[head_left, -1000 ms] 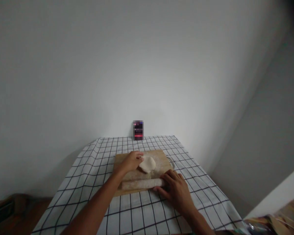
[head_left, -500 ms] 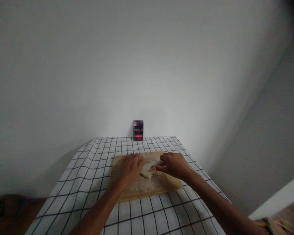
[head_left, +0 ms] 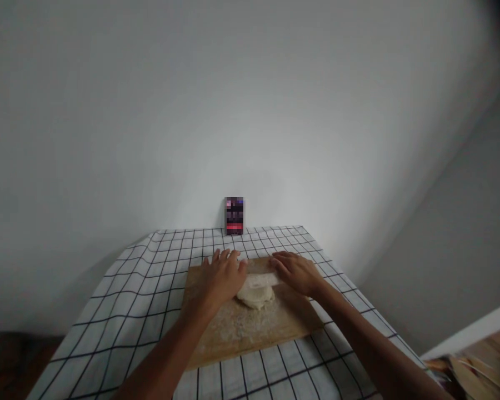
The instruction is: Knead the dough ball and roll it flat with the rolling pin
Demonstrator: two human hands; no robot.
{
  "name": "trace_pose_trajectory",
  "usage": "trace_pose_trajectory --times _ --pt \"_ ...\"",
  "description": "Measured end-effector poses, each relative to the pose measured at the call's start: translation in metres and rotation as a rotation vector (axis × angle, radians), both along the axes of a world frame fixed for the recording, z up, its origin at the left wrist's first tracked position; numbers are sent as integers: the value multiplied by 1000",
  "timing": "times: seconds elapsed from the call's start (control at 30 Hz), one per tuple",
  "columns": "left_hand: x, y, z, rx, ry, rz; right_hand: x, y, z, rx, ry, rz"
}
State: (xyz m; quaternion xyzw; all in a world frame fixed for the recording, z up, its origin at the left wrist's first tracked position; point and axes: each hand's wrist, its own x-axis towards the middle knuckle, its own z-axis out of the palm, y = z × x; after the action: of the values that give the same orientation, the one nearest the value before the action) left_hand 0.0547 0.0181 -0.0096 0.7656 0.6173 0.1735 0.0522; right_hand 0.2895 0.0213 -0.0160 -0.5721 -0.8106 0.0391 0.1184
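A lump of pale dough (head_left: 256, 298) lies flattened on a floured wooden board (head_left: 250, 332). Across its far side rests a flour-whitened rolling pin (head_left: 261, 280), its ends covered by my hands. My left hand (head_left: 224, 276) lies over the pin's left end, fingers stretched forward and spread. Over the right end is my right hand (head_left: 296, 272), palm down with its fingers extended and not wrapped round the pin.
The board sits on a table with a white, black-checked cloth (head_left: 137, 289). At the far edge, a dark blurred-out package or device (head_left: 234, 216) stands against the pale wall (head_left: 250, 111). Brown objects (head_left: 462, 369) show at lower right.
My right hand has gone from gripping the pin's end to lying flat over it. My left hand's fingers have spread. More of the dough shows on the near side of the pin.
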Motion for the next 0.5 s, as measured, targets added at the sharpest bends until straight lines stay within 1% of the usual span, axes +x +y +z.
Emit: trace_pose_trajectory --times 0.13,0.23,0.33,0.43,0.5 --pt "1 -16 -11 22 9 -28 0 -32 -10 49 54 -74" --pt "0 -27 -20 50 7 -60 0 -47 -14 103 79 -61" --pt "-1 -24 -19 44 7 -76 -1 -40 -13 90 59 -52" --pt "1 -10 -8 -2 9 -59 -2 -20 -9 27 52 -73" --pt "3 -4 -3 -16 6 -18 -2 -11 -10 10 79 -81"
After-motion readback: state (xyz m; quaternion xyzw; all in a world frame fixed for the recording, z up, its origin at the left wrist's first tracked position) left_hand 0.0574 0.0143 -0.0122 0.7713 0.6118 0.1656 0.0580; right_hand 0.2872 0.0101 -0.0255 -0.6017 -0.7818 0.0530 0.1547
